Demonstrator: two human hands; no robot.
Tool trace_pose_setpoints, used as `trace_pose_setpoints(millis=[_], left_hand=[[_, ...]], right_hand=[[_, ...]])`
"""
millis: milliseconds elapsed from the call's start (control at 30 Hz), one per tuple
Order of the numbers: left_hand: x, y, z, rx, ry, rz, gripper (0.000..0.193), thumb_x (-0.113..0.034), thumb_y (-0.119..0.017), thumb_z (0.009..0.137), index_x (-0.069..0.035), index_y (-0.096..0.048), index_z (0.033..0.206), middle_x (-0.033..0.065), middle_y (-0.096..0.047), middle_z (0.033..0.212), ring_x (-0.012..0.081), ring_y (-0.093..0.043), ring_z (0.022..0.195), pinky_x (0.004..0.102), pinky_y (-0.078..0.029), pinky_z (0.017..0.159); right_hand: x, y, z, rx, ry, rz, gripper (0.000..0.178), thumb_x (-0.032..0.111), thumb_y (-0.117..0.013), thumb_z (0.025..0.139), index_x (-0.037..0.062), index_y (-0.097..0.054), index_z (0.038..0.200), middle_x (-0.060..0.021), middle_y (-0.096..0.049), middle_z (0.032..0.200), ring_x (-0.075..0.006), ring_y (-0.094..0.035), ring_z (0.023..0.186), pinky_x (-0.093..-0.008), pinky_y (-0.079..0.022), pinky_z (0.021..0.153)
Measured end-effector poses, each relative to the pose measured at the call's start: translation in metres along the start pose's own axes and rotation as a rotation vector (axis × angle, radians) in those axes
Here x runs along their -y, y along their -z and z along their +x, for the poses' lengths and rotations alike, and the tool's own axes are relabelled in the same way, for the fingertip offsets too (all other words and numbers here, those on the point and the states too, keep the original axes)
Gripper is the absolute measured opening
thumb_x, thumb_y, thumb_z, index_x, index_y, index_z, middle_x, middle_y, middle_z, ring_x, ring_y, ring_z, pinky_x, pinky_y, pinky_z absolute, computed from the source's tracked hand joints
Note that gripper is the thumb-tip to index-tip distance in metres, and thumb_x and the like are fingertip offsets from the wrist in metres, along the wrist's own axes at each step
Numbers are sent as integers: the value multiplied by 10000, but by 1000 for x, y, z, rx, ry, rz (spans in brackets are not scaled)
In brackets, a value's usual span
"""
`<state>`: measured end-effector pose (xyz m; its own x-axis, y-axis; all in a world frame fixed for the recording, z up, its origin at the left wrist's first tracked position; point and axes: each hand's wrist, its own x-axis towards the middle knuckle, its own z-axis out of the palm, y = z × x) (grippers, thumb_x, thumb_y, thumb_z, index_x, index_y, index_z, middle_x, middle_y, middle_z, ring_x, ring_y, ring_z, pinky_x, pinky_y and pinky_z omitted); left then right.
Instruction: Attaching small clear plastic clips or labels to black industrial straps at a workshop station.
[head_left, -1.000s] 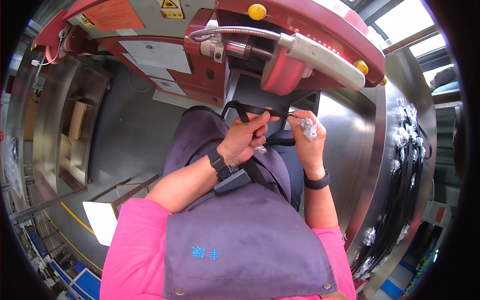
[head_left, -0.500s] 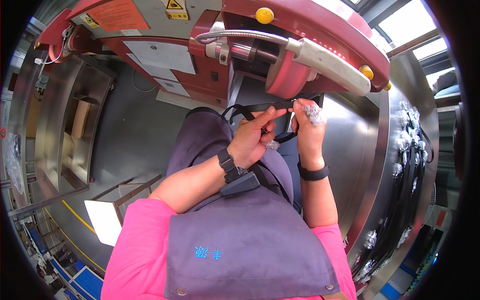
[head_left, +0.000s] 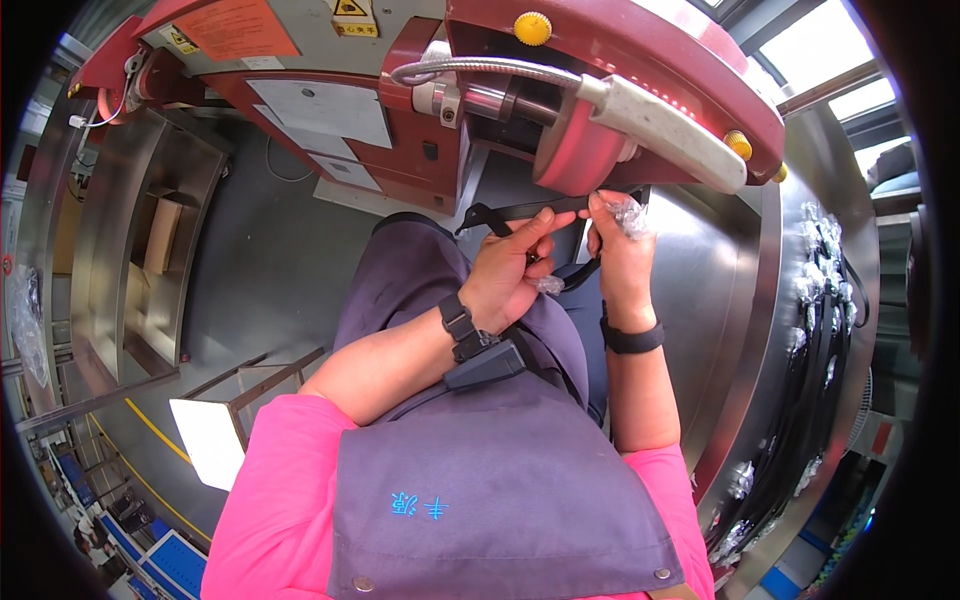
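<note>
Beyond the left hand [head_left: 500, 278], the loop of the black strap [head_left: 520, 211] has drawn in and folded since half a second ago, while both hands have hardly shifted. We see the strap held between the hands above the lap, just on our side of the red wheel [head_left: 578, 155]: the left thumb and fingers close on it, index finger stretched out, and the right hand [head_left: 625, 270] pinches its far end beside a wad of clear plastic [head_left: 630, 218]. We would worry most about that wheel; if it is turning, which we cannot tell, a lifted fingertip or loose plastic could brush it and be dragged in. The right pinch looks narrow, so a sharp tug might pull the end free, and the folded loop might twist or catch. Our own fingers hide the end itself and whatever lies in the left palm, where a second plastic scrap [head_left: 548, 285] pokes out. We also cannot make out how far the strap runs beneath the hands, nor judge the gap between fingertips and wheel.
</note>
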<state>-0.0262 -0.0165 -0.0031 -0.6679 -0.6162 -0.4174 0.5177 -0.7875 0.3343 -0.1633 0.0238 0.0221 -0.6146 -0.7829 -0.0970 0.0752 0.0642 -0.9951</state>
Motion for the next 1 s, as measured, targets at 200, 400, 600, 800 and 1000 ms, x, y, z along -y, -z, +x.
trace_pose_setpoints(millis=[200,400,600,800,1000], left_hand=[[-1,-1,0,2,-22,14,146,-183,-631,924,-39,-631,943,87,-661,1107,31,-402,630,165,-314,463],[-1,-5,2,26,-38,-1,143,-178,-633,923,-35,-635,917,106,-660,1120,21,-397,622,163,-323,462],[3,-11,5,46,-49,-9,140,-161,-630,921,-21,-637,930,101,-669,1055,25,-396,620,162,-319,468],[3,-7,-2,115,10,64,186,-140,-625,921,19,-639,1016,90,-657,955,34,-403,623,167,-305,468],[5,-2,-15,145,-46,84,177,-137,-603,937,-23,-636,1067,118,-662,1002,39,-425,636,165,-316,467]], right_hand=[[0,0,2,10,-8,31,126,116,-668,890,13,-642,957,-42,-659,736,-39,-468,500,-202,-352,441],[-3,2,2,-2,28,50,138,121,-665,892,8,-643,969,-48,-660,740,-42,-467,500,-203,-351,442],[-4,6,2,-14,40,128,144,117,-657,895,4,-636,983,-55,-645,744,-58,-476,517,-210,-363,467],[-16,14,-6,53,117,317,143,112,-640,907,-1,-620,993,-47,-611,730,-95,-497,582,-234,-400,553],[-25,25,-18,217,302,403,80,26,-619,888,12,-625,966,-90,-532,974,-146,-510,703,-277,-419,625]])
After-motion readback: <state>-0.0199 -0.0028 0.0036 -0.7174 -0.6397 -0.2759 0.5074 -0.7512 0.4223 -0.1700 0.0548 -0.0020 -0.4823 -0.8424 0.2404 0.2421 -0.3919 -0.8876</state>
